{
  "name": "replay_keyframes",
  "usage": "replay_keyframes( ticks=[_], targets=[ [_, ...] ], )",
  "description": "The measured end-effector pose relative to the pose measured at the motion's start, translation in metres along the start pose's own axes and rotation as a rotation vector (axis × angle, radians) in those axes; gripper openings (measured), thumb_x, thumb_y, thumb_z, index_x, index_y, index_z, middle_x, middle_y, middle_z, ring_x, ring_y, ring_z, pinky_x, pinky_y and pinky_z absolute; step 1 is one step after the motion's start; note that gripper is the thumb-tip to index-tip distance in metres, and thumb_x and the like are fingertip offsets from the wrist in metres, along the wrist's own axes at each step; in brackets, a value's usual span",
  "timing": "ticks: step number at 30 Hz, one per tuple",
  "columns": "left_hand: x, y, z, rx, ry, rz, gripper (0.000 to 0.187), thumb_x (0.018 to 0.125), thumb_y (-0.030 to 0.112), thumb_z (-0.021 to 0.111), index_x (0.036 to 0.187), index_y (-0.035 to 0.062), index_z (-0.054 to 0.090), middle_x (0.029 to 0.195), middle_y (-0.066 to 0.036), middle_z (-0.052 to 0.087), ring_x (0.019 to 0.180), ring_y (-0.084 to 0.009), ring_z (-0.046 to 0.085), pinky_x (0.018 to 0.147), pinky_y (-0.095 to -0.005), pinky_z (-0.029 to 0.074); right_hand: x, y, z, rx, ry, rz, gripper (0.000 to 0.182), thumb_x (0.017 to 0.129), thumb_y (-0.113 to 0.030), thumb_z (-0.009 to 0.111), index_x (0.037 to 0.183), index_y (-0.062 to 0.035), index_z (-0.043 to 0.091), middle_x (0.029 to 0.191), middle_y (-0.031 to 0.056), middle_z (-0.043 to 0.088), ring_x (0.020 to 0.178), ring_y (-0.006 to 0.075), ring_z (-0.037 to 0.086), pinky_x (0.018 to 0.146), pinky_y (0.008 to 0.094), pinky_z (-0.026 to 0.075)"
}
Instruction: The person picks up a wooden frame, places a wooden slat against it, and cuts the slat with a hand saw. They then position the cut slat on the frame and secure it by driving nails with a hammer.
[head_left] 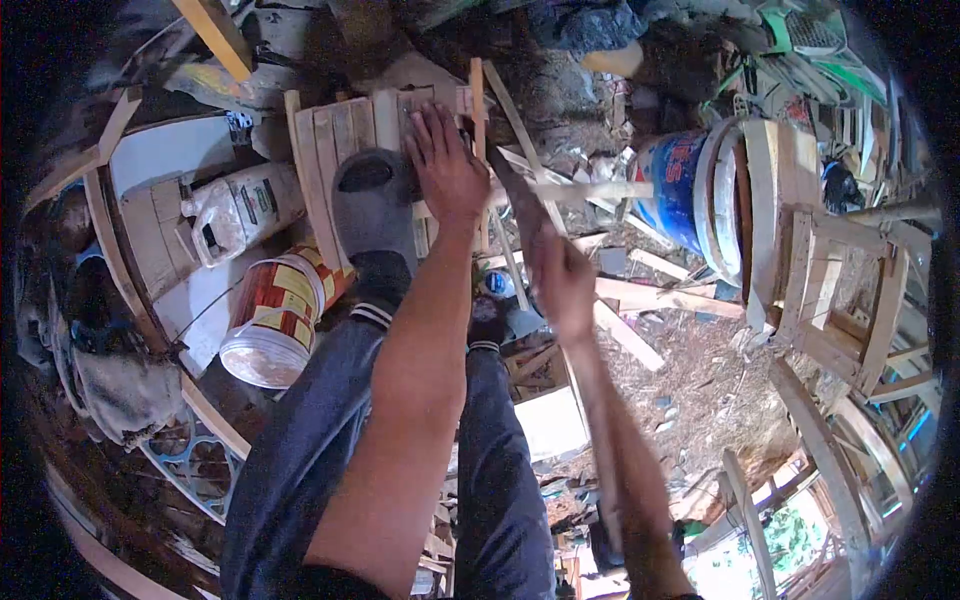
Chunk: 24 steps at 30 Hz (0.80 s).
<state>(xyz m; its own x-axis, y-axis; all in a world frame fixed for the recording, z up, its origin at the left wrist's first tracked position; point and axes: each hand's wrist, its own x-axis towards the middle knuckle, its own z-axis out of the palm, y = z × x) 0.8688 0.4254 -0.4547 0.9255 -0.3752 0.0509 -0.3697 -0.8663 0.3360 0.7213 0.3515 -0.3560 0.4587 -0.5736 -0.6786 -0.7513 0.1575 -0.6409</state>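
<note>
My left hand [446, 168] lies flat, fingers stretched out, on the boards of a slatted wooden stool [335, 130]. A pale wooden strip [600, 191] passes beneath its wrist and juts out to the right, past the stool's edge. My right hand [562, 285] is closed around the near end of a long dark-bladed hand saw [515, 190], blurred by motion. The blade slants up and left across the strip, beside the stool's right edge. My foot in a grey slipper [372, 205] presses on the stool left of my left hand.
A blue drum [672, 190] lies on its side at right, near a wooden frame [840, 300]. At left are a white jug [235, 215] and a paint bucket [275, 318]. Wood offcuts [630, 335] and shavings litter the ground.
</note>
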Motion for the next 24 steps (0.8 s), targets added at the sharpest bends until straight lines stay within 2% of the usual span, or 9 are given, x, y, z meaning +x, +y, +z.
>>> replay_keyframes(
  ticks=[2, 4, 8, 14, 18, 19, 21, 23, 24],
  targets=[
    [-0.003, -0.003, 0.004, 0.135, -0.041, 0.011, 0.078, 0.079, 0.018, 0.057, 0.145, -0.0016, 0.021, 0.152, -0.020, 0.017, 0.142, -0.0357, 0.014, 0.115, -0.0481, 0.012, -0.016, -0.009, 0.016, -0.031, 0.054, -0.082, 0.046, 0.094, -0.041, 0.050, 0.090, 0.0023, 0.066, 0.068, 0.0238, 0.062, 0.062, 0.0352, 0.062, 0.061, 0.0435, 0.048],
    [0.000, -0.006, 0.011, 0.138, -0.045, 0.010, 0.083, 0.077, 0.021, 0.061, 0.146, -0.0007, 0.019, 0.153, -0.019, 0.014, 0.143, -0.0348, 0.012, 0.116, -0.0474, 0.010, -0.014, 0.003, 0.032, -0.141, 0.355, -0.276, 0.046, 0.097, -0.038, 0.048, 0.082, 0.0028, 0.063, 0.051, 0.0129, 0.050, 0.046, 0.0197, 0.049, 0.045, 0.0373, 0.036],
    [-0.003, -0.003, 0.005, 0.077, -0.101, -0.002, 0.082, 0.079, 0.023, 0.060, 0.146, 0.0004, 0.019, 0.154, -0.017, 0.013, 0.143, -0.0329, 0.009, 0.116, -0.0470, 0.009, -0.026, -0.001, 0.036, -0.097, 0.249, -0.343, 0.033, 0.095, -0.028, 0.051, 0.078, -0.0005, 0.056, 0.059, 0.0211, 0.057, 0.055, 0.0402, 0.059, 0.049, 0.0447, 0.045],
    [-0.004, -0.003, 0.007, 0.076, -0.018, 0.029, 0.077, 0.080, 0.019, 0.055, 0.146, -0.0001, 0.020, 0.154, -0.017, 0.014, 0.143, -0.0333, 0.011, 0.116, -0.0480, 0.010, 0.016, -0.039, 0.002, -0.289, 0.150, -0.256, 0.039, 0.096, -0.030, 0.045, 0.079, 0.0034, 0.058, 0.069, 0.0247, 0.061, 0.063, 0.0417, 0.061, 0.058, 0.0472, 0.047],
    [-0.004, -0.004, 0.007, 0.091, -0.062, 0.023, 0.079, 0.078, 0.018, 0.055, 0.146, -0.0002, 0.019, 0.154, -0.018, 0.015, 0.143, -0.0334, 0.012, 0.116, -0.0467, 0.010, 0.113, -0.081, -0.029, -0.899, -0.288, -0.900, 0.031, 0.086, -0.026, 0.050, 0.083, 0.0035, 0.057, 0.073, 0.0249, 0.063, 0.067, 0.0394, 0.064, 0.060, 0.0463, 0.050],
    [-0.003, -0.002, 0.006, 0.072, -0.050, 0.003, 0.077, 0.079, 0.018, 0.055, 0.146, 0.0001, 0.021, 0.153, -0.018, 0.018, 0.143, -0.0338, 0.012, 0.116, -0.0466, 0.010, 0.135, -0.075, -0.023, -0.871, -0.295, -0.894, 0.031, 0.086, -0.026, 0.050, 0.083, 0.0035, 0.057, 0.073, 0.0249, 0.063, 0.067, 0.0394, 0.064, 0.060, 0.0463, 0.050],
    [-0.002, -0.009, 0.006, 0.096, -0.042, 0.018, 0.075, 0.080, 0.018, 0.054, 0.145, 0.0000, 0.022, 0.153, -0.018, 0.019, 0.143, -0.0342, 0.013, 0.116, -0.0469, 0.010, 0.160, -0.064, -0.016, -0.628, -0.488, -0.358, 0.023, 0.084, -0.019, 0.051, 0.097, -0.0005, 0.054, 0.070, 0.0226, 0.063, 0.066, 0.0373, 0.065, 0.060, 0.0467, 0.052],
    [-0.003, -0.005, 0.012, -0.049, 0.044, 0.025, 0.068, 0.083, 0.017, 0.050, 0.144, -0.0007, 0.026, 0.151, -0.019, 0.022, 0.142, -0.0356, 0.015, 0.116, -0.0483, 0.009, 0.104, -0.034, -0.027, -0.840, -0.038, -0.871, 0.034, 0.082, -0.017, 0.055, 0.113, -0.0030, 0.058, 0.070, 0.0193, 0.062, 0.064, 0.0381, 0.064, 0.058, 0.0465, 0.051],
    [-0.002, -0.003, 0.013, -0.066, 0.054, 0.029, 0.068, 0.083, 0.017, 0.050, 0.144, -0.0007, 0.026, 0.151, -0.019, 0.022, 0.142, -0.0356, 0.015, 0.116, -0.0483, 0.009, 0.066, -0.046, -0.019, -0.875, 0.099, -0.513, 0.031, 0.087, -0.022, 0.052, 0.106, 0.0007, 0.060, 0.074, 0.0206, 0.064, 0.068, 0.0405, 0.064, 0.062, 0.0489, 0.050]
  ],
)
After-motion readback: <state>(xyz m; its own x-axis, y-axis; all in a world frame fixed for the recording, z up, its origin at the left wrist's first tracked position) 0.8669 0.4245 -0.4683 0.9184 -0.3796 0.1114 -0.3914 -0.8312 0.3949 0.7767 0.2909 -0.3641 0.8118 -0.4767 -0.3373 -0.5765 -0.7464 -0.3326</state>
